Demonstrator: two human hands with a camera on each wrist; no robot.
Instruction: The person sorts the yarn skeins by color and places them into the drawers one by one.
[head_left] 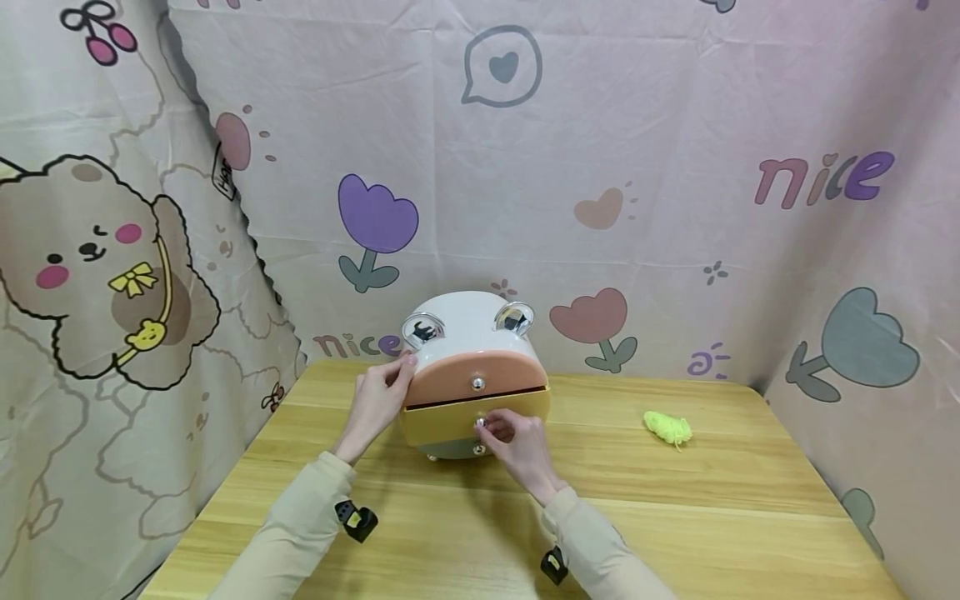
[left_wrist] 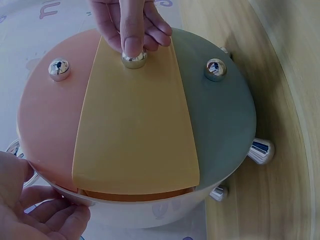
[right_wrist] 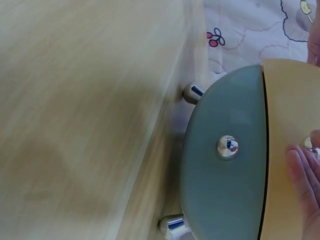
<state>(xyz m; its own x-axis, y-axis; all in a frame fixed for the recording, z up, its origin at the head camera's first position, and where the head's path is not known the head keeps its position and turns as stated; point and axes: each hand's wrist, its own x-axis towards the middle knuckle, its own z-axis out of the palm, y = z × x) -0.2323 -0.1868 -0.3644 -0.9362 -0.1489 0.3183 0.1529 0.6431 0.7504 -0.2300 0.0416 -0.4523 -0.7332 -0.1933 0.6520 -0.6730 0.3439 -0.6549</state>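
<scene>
A small rounded drawer box (head_left: 465, 321) with a white shell and round silver ears stands at the back of the table. Its front has a pink top drawer (left_wrist: 57, 120), a yellow middle drawer (left_wrist: 135, 130) and a grey-green bottom drawer (right_wrist: 220, 195), each with a silver knob. The yellow drawer sticks out slightly, leaving a dark gap along its upper edge. My right hand (head_left: 521, 446) pinches the yellow drawer's knob (left_wrist: 134, 61) between thumb and fingers. At the box's left side, my left hand (head_left: 377, 398) grips the shell's edge just below an ear.
A bundle of neon-yellow yarn (head_left: 667, 428) lies on the wooden table (head_left: 720, 500), to the right of the box. Printed curtains (head_left: 480, 167) hang close behind the table and along its sides. The box stands on silver feet (right_wrist: 174, 226).
</scene>
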